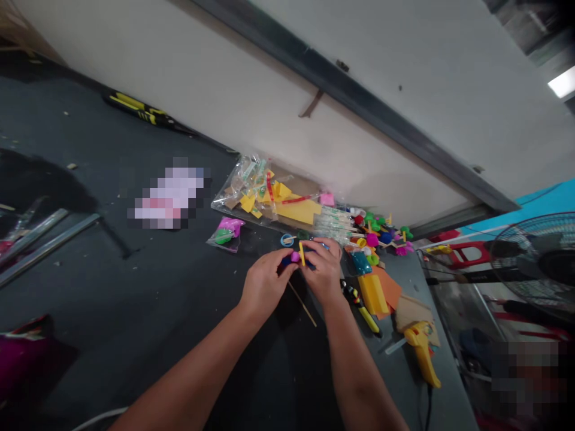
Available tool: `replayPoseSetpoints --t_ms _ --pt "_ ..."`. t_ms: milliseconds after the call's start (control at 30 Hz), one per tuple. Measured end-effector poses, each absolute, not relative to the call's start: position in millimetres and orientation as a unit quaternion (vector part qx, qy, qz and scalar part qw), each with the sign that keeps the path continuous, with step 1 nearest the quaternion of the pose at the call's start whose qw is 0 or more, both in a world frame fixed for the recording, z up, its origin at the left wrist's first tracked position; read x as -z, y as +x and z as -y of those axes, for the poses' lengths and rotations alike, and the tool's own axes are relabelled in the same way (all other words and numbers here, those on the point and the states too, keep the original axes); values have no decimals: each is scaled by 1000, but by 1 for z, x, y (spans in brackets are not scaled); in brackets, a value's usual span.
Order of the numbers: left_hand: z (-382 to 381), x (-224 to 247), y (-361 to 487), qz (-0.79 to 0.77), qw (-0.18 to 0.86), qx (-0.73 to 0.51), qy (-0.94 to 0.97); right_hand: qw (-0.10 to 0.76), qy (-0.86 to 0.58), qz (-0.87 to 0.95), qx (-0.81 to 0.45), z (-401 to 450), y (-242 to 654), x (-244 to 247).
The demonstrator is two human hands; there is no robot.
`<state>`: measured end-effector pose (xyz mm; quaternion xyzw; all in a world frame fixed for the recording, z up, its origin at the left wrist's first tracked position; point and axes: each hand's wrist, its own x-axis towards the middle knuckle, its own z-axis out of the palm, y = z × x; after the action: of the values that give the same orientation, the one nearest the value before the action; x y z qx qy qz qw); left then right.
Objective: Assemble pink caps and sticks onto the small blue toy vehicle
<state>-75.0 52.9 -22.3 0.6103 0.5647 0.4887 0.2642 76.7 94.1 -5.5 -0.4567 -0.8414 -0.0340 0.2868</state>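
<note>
A small pink-and-yellow craft piece (pixel 299 257) is clasped by the left hand (pixel 266 284) and right hand (pixel 324 270), mostly hidden by them; a thin wooden stick (pixel 302 303) is seen below, its upper end concealed.

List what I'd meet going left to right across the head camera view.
metal strips, clear bag of pink and green pieces, left hand, right hand, black-and-yellow pen, yellow glue gun, electric fan

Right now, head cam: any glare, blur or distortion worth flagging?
Head view: frame tilted, wide-angle stretch toward the edges; overhead light glares at upper right; two pixelated patches hide detail; left hand and right hand look fairly sharp; far left falls into shadow.
</note>
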Motion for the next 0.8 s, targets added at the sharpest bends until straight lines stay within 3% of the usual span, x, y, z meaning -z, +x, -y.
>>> replayPoseSetpoints --t_ms 800 --pt "-58 22 -78 -560 227 -502 619 271 -460 845 34 -88 69 1"
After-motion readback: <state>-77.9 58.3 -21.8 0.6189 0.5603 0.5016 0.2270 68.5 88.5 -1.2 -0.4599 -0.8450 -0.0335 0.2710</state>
